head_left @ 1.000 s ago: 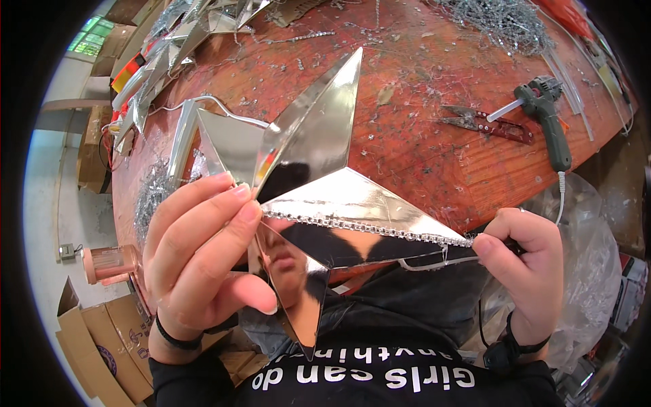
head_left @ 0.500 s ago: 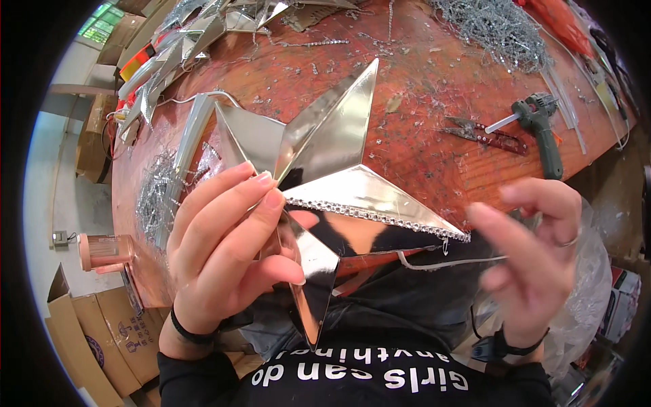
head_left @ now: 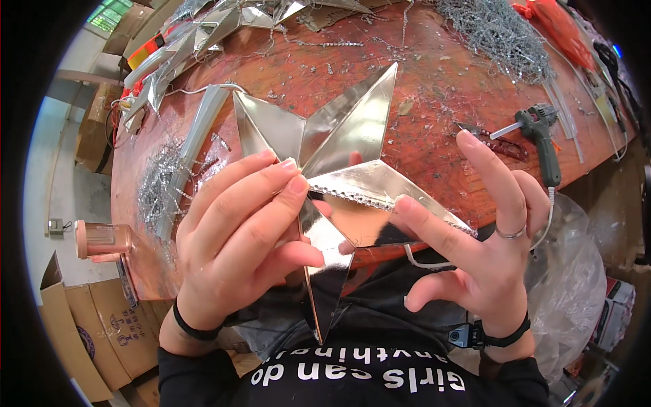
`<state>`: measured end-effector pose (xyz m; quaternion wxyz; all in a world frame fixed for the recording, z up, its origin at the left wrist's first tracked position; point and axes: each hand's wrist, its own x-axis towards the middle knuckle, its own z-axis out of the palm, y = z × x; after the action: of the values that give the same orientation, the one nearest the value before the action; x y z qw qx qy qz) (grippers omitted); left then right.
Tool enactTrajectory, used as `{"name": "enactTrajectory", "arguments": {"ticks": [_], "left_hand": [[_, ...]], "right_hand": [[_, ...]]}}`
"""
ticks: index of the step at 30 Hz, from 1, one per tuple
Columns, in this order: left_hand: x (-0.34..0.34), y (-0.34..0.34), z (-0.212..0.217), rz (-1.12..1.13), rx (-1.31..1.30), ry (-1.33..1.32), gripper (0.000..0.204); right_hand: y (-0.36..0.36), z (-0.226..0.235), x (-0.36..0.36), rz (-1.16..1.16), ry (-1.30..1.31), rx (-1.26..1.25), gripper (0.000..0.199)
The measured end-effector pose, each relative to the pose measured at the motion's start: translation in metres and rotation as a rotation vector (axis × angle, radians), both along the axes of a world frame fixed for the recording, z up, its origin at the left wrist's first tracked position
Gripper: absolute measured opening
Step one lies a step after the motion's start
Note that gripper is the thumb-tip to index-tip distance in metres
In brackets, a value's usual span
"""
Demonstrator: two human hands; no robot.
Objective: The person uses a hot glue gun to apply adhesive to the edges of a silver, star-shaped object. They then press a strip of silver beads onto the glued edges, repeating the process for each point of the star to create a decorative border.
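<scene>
A mirror-like silver star (head_left: 349,129) with folded, ridged points is held up over the table's near edge. My left hand (head_left: 247,227) grips it near its centre, the fingertips on the front face and the hand covering its left part. Along the ridge of the right-hand point runs a rhinestone chain (head_left: 352,195). My right hand (head_left: 475,227) has its index fingertip pressed on this chain about midway, while the thumb and other fingers are spread apart. That index finger hides part of the chain toward the star's tip.
On the reddish table (head_left: 325,74) lie a glue gun (head_left: 541,139) and thread snips (head_left: 502,146) at right. Silver chain heaps (head_left: 498,37) sit far right, with more silver stars (head_left: 203,41) at far left. A pink cup (head_left: 102,239) stands left; cardboard boxes (head_left: 112,332) are below it.
My right hand has moved left from beyond the star's tip, and its index finger now touches the rhinestone chain. The star and my left hand appear slightly farther right in view.
</scene>
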<state>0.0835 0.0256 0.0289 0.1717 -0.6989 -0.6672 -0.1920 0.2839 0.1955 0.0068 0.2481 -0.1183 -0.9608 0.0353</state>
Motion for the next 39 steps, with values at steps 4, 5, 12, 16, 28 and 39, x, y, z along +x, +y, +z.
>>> {"name": "enactTrajectory", "arguments": {"ticks": [4,5,12,16,28,39], "left_hand": [[0.0,-0.001,-0.001,0.007,0.014,-0.019,0.053],[0.0,-0.001,-0.001,0.01,0.012,-0.025,0.054],[0.0,0.0,0.0,0.031,0.055,-0.219,0.058],[0.008,-0.005,-0.004,0.149,0.078,-0.432,0.063],[-0.104,-0.042,-0.027,0.421,0.574,-0.992,0.02],[-0.088,-0.036,-0.036,0.181,0.505,-1.457,0.021]], "right_hand": [[0.003,0.004,0.003,0.019,0.076,-0.089,0.068],[0.006,0.004,0.005,0.007,0.152,-0.172,0.066],[0.101,-0.019,0.055,-0.556,0.146,-0.262,0.058],[0.139,-0.048,0.059,-0.46,-0.025,-0.145,0.057],[0.107,0.024,0.063,-0.489,0.478,-0.794,0.029],[0.013,0.05,-0.005,0.271,0.106,-0.646,0.072]]}}
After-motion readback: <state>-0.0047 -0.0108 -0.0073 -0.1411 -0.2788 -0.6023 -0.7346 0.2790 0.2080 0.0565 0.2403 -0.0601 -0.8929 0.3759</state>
